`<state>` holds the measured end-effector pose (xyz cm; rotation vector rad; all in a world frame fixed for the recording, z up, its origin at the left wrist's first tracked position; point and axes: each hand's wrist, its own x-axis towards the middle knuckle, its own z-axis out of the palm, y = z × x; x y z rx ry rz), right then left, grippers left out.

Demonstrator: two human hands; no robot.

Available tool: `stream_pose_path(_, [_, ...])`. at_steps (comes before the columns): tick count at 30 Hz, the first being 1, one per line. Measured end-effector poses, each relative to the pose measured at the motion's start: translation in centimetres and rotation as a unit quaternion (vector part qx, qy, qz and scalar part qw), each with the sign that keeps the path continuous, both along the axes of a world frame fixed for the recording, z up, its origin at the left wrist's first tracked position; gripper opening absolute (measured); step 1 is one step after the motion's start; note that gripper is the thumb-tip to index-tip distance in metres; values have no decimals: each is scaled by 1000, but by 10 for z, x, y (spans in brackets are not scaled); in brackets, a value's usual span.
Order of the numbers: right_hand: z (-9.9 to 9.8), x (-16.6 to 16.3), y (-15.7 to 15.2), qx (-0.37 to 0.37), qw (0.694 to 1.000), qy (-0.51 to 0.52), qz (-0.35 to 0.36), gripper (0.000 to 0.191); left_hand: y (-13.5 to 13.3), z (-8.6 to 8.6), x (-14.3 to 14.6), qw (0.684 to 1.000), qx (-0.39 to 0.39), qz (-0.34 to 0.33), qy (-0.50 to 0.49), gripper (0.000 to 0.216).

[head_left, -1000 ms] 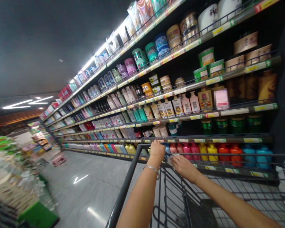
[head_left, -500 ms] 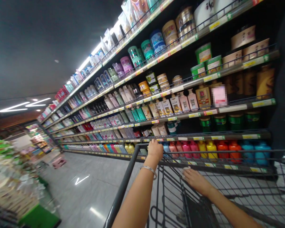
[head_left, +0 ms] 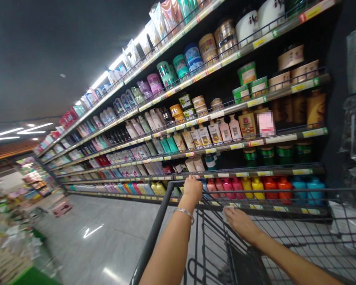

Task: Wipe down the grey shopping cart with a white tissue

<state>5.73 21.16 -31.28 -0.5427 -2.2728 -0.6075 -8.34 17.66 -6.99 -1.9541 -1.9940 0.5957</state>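
My left hand [head_left: 192, 189] is closed around the top rail of a dark wire shopping cart [head_left: 156, 232], near its far left corner. A thin silver bracelet [head_left: 184, 213] sits on that wrist. My right hand [head_left: 240, 222] reaches into the cart just right of the left hand, palm down. Its fingers are bent against the wire side, over a small pale thing [head_left: 227, 208] that I cannot make out. The cart stands close to a tall store shelf.
A long black shelf unit [head_left: 213, 148] runs along the right, packed with shampoo bottles, jars and pouches. Coloured bottles [head_left: 264, 185] line its lowest row behind the cart. Grey tiled floor [head_left: 101, 233] stretches left. A green-based display [head_left: 14, 253] stands at the lower left.
My right hand has dropped from the top rail down inside the cart. The left hand keeps its grip. The view has shifted a little to the right along the shelf.
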Motion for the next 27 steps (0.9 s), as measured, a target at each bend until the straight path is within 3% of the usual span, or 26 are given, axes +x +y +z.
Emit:
stream_pose_path(3, [36, -3, 4, 9, 1000, -17, 15, 18, 0, 1, 2, 1000, 0, -5, -1, 35])
stream_pose_path(6, [51, -1, 10, 18, 999, -43, 13, 16, -1, 1, 2, 1000, 0, -11, 0, 34])
stream_pose_path(9, [37, 5, 12, 38, 998, -41, 9, 18, 0, 0, 1, 1000, -1, -16, -1, 33])
stream_pose_path(16, [-28, 24, 3, 24, 999, 15, -16, 31, 3, -2, -3, 1000, -8, -22, 0, 32])
stream_pose_path(19, [-41, 27, -1, 21, 998, 46, -36, 36, 3, -2, -3, 1000, -9, -22, 2, 33])
stream_pose_path(23, [-39, 28, -6, 0, 996, 79, -42, 41, 2, -1, -3, 1000, -7, -20, 1, 32])
stream_pose_path(27, [-10, 30, -11, -45, 996, 67, -29, 37, 3, -1, -5, 1000, -7, -22, -4, 30])
